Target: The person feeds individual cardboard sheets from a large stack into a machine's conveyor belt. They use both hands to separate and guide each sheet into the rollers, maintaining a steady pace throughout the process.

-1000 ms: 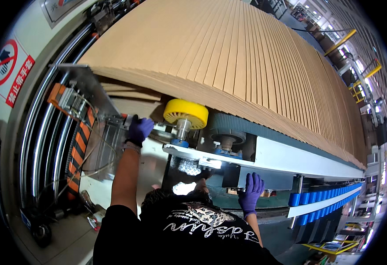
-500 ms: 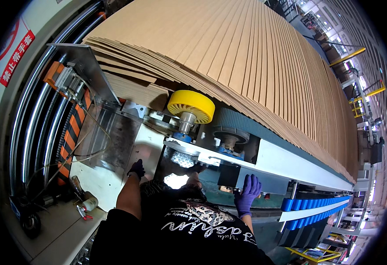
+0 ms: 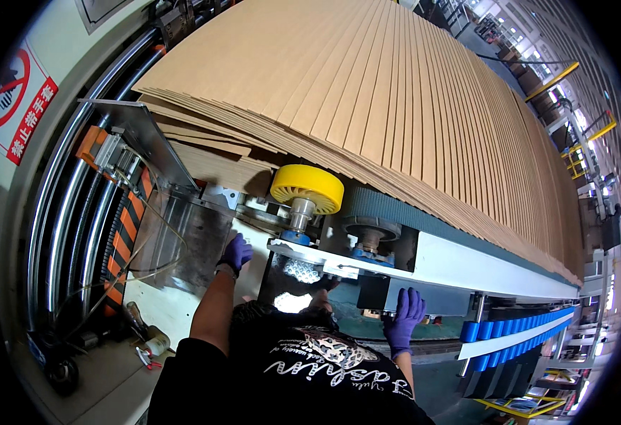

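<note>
Both my hands wear purple gloves. My left hand (image 3: 237,253) is over the pale machine panel (image 3: 255,263), left of the yellow wheel (image 3: 306,188); its fingers are bent away behind the back of the hand, so I cannot tell their closure. My right hand (image 3: 404,316) has its fingers stretched out against the dark grey box (image 3: 438,297) under the white side rail (image 3: 480,268). Above the rail, a long overlapping run of brown cardboard sheets (image 3: 353,92) lies on a dark green ribbed belt (image 3: 376,204).
At left stand shiny rollers (image 3: 59,234), an upright metal plate (image 3: 140,138) and an orange-black striped bar (image 3: 122,244) with a loose hose. A spray bottle (image 3: 156,343) lies at lower left. Blue rollers (image 3: 491,331) line the right side. A red-and-white prohibition sign (image 3: 13,92) is on the wall.
My left hand has moved up and slightly right over the pale panel. My right hand stays by the grey box. The whole view has shifted slightly downward.
</note>
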### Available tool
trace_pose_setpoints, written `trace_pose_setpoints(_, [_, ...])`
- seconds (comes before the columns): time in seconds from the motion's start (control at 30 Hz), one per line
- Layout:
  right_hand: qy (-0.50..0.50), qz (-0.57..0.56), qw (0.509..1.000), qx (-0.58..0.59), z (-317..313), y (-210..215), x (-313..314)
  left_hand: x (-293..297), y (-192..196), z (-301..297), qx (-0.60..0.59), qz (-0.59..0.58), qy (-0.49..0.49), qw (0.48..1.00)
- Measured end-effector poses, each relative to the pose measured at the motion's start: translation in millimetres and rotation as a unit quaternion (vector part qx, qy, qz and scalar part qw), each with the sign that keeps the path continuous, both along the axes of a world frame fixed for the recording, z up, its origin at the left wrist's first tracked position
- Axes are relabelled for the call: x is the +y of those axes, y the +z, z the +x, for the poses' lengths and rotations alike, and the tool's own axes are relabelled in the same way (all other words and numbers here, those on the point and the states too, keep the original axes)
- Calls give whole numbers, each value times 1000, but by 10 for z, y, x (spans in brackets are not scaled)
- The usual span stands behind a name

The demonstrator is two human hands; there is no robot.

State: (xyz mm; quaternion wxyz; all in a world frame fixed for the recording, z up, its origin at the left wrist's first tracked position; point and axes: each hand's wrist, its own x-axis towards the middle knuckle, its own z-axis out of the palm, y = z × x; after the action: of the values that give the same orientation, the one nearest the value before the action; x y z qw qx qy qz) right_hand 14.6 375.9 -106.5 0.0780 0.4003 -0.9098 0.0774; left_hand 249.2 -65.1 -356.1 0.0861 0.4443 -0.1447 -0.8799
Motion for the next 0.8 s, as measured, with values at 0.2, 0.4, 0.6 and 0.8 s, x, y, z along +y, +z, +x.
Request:
trace_pose_setpoints(0.2, [24,-4,1000,1,-17,66,-114,-124,-467,-345,-2,-11,156,988])
trace_pose_setpoints(0.4, [-9,18,1000,14,24,-74,134,-568,2037,-1035,79,-476,253,838])
trace_pose_setpoints(0.6, [29,12,999,35,-64,-95,90,-1559,2528,-1046,-77,-644,182,739])
trace_pose_setpoints(0.8, [21,-18,1000,11,-68,-110,59,-1722,3091,-1280,-167,-717,152,659])
